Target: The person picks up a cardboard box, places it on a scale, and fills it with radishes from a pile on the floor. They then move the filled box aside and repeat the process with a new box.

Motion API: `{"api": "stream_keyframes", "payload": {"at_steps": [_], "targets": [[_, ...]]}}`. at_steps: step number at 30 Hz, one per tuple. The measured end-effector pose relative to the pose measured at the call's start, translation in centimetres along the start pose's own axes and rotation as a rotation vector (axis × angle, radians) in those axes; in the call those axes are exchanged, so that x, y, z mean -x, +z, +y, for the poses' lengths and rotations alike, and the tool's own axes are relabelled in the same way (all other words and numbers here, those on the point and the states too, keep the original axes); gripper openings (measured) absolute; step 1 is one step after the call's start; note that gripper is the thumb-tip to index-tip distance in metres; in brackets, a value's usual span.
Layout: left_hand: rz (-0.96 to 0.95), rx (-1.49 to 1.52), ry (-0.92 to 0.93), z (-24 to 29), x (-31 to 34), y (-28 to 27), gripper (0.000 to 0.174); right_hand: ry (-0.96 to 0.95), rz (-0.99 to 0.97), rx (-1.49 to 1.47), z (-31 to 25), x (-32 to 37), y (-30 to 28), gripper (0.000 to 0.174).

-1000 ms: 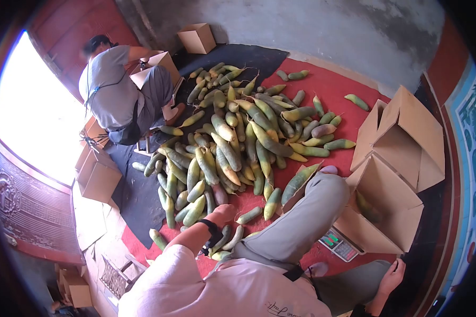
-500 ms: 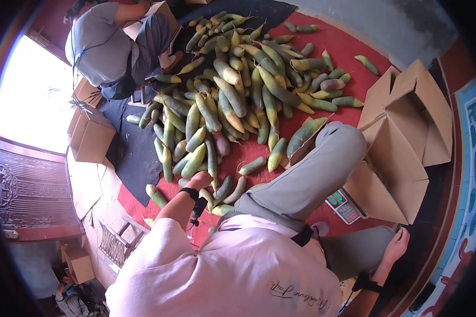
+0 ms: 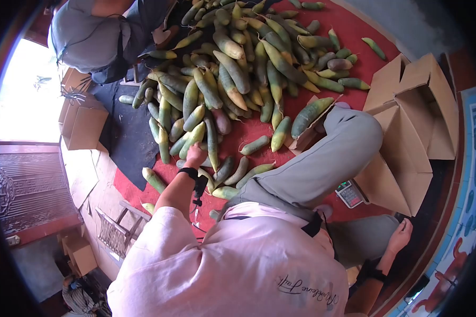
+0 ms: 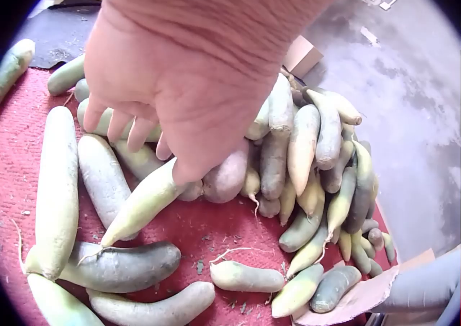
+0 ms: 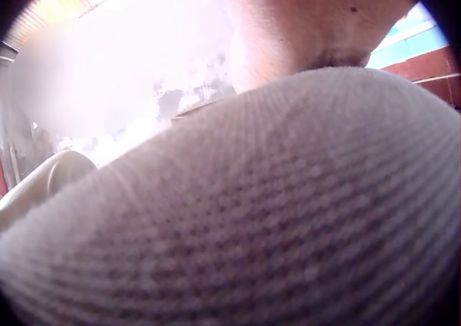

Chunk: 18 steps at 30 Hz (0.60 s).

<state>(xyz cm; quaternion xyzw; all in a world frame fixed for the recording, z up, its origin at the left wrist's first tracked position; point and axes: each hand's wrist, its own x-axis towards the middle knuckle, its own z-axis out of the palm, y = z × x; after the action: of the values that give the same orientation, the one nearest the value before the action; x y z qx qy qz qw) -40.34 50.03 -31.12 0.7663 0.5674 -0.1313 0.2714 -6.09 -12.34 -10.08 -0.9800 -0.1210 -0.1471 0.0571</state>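
A big heap of long green and pale radishes [image 3: 238,79] lies on a red mat [image 3: 354,37]. My left hand [image 3: 195,155] reaches into the heap's near edge. In the left wrist view the left hand [image 4: 166,124] is down on the pile, its fingers curled over the thick end of a pale green radish [image 4: 140,207], the thumb against it. My right hand [image 3: 402,232] hangs low at my right side by the bottom corner of a cardboard box [image 3: 402,169], fingers loosely bent and holding nothing. White knit fabric [image 5: 238,218] fills the right wrist view.
Another person [image 3: 90,31] crouches at the far left of the heap. Open cardboard boxes [image 3: 428,100] stand on the right, and a small scale [image 3: 349,194] sits under one. More boxes [image 3: 82,124] stand on the left beside a black mat [image 3: 124,137]. A large radish [image 3: 312,113] lies on cardboard by my knee.
My left hand has moved forward from the loose radishes near my leg into the heap's edge and come down on a pale radish. The right hand has stayed by the box.
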Motion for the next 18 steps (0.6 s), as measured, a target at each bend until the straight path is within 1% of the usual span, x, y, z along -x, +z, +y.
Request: {"api": "stream_keyframes", "payload": {"at_steps": [1, 2, 3, 5, 7, 10, 11, 13, 14, 15, 17, 18], "targets": [[0.092, -0.023, 0.004, 0.3, -0.3, -0.3, 0.048, 0.006, -0.001, -0.003, 0.1, 0.0, 0.0, 0.021], [0.111, -0.054, 0.027, 0.6, -0.9, -0.9, 0.049, 0.01, -0.003, -0.009, 0.1, 0.1, -0.1, 0.021], [0.12, -0.043, -0.008, 1.1, -1.0, -1.5, 0.051, 0.012, -0.004, -0.003, 0.2, 0.1, 0.0, 0.021], [0.177, -0.046, -0.018, 1.2, -2.4, -1.5, 0.052, 0.007, -0.008, 0.0, 0.3, 0.2, -0.1, 0.02], [0.113, -0.005, -0.07, 1.2, -4.0, -1.5, 0.054, 0.002, 0.012, 0.01, -0.2, 0.3, -0.2, 0.018], [0.125, -0.122, -0.037, 0.6, -6.5, -0.6, 0.056, 0.007, 0.035, 0.008, -0.8, 0.4, -0.7, 0.016], [0.086, -0.153, -0.011, 0.5, -7.0, -0.6, 0.061, 0.006, 0.036, -0.017, -1.0, 0.4, -0.8, 0.016], [0.007, -0.042, -0.08, 0.8, -7.6, -0.4, 0.066, 0.025, 0.039, 0.007, -1.4, 0.3, -1.1, 0.016], [0.0, -0.012, -0.074, 0.9, -7.5, -0.6, 0.068, 0.018, 0.033, 0.013, -1.6, 0.3, -1.2, 0.015], [0.016, 0.005, -0.102, 1.1, -7.3, -0.5, 0.066, 0.011, 0.028, 0.017, -1.7, 0.3, -1.3, 0.015], [0.088, -0.07, -0.108, 2.1, -6.3, -0.7, 0.063, 0.011, 0.032, 0.018, -1.8, 0.2, -1.2, 0.015], [0.058, -0.182, -0.122, 3.0, -5.8, -1.3, 0.057, 0.003, 0.029, 0.016, -1.8, 0.2, -1.1, 0.015]]}}
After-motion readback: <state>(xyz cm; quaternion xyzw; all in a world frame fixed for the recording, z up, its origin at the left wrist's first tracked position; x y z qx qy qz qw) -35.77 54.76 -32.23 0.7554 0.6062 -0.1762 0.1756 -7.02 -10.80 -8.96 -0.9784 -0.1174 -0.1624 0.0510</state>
